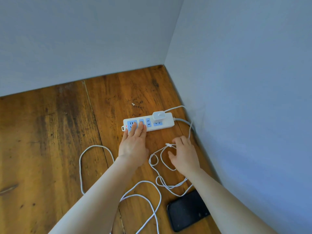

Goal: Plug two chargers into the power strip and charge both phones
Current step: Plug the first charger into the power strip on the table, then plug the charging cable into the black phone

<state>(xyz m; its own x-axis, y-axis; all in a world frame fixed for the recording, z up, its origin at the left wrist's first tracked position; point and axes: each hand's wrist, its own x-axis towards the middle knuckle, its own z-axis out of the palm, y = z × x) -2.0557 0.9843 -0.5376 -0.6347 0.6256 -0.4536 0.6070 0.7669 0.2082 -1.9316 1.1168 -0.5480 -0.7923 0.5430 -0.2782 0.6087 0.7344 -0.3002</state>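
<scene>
1. Two forearms enter from the lower edge — both bare, with no sleeve showing at any point up to the frame's border.
2. The left hand (133,147) carries no ring, watch or band.
3. The right hand (184,155) is likewise unadorned — wrist bare, fingernails short and unpainted.

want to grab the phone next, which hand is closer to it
Right. The right hand is above the phone, over the cable loops; the left hand rests on the power strip, farther away.
</scene>
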